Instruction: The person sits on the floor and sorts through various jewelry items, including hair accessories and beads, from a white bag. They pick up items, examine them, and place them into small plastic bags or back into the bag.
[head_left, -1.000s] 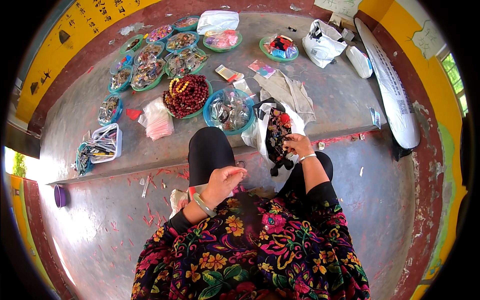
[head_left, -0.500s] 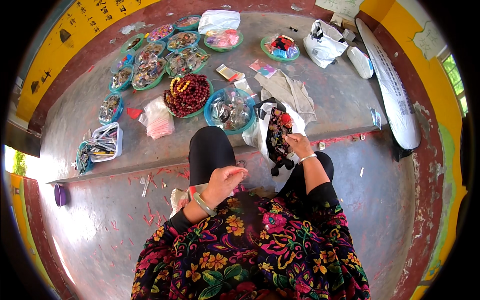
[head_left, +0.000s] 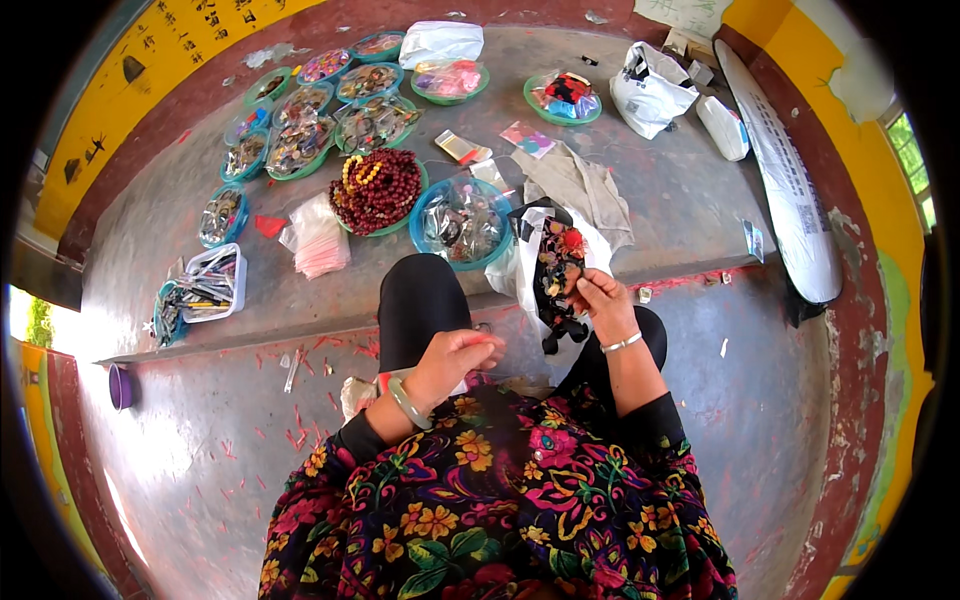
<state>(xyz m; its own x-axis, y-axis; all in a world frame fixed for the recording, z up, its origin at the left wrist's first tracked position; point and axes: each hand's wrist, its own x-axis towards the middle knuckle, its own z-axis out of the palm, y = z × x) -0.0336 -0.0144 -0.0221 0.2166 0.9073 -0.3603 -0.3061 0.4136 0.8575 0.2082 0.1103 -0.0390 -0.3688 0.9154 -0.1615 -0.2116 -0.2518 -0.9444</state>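
Note:
Over my lap, my left hand (head_left: 447,367) is closed, its fingertips together; what it pinches, if anything, is too small to tell. My right hand (head_left: 608,307) is closed too, thumb and fingers pinched at the right side of an opened white plastic bag (head_left: 600,245). Anything between those fingertips cannot be made out. Dark and multicoloured small trinkets (head_left: 553,262) fill the bag, which leans by my right knee, with black pieces hanging at its lower end. A blue basket (head_left: 415,235) of small bagged items stands just left of the bag.
On the raised ledge are a heap of dark red beads (head_left: 372,200), pink-edged clear packets (head_left: 318,240), a white tray (head_left: 240,285) of pens or tools and a grey cloth (head_left: 590,185). Several baskets stand farther back. A long white wrapped object (head_left: 775,170) lies along the right wall.
My right hand has drawn back slightly from the trinkets, toward me and to the right. The left hand has shifted a little to the right, still closed.

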